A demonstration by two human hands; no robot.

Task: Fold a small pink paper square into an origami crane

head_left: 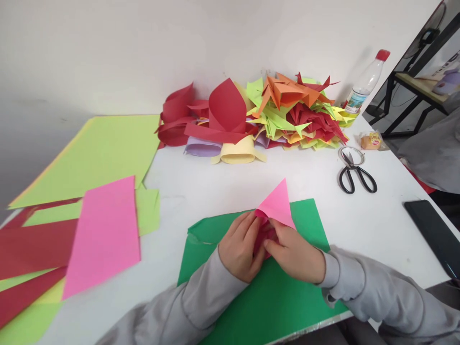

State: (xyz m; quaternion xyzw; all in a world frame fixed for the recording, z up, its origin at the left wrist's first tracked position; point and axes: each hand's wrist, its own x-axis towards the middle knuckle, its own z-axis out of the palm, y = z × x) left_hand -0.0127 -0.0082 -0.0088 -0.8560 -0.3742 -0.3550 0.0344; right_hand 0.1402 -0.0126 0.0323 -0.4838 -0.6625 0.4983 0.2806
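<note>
Between my two hands is a folded sheet of pink paper (278, 203), its pointed corner standing up and away from me. My left hand (240, 247) is closed on the paper's left side, with the fingertips partly tucked behind the fold. My right hand (296, 251) pinches the right side, thumb and fingers close to the left ones. The lower part of the paper is mostly hidden by the hands. Both hands are over a green sheet (251, 306) lying on the white table (172, 177).
Left lie a pink sheet (104, 235), red strips (36, 244) and a large lime sheet (97, 148). Along the wall are rolled red paper shapes (228, 105) and a pile of folded paper (298, 110). Right are a bottle (366, 81), scissors (354, 172), tape (351, 154), a wrapped snack (372, 141) and a phone (429, 230).
</note>
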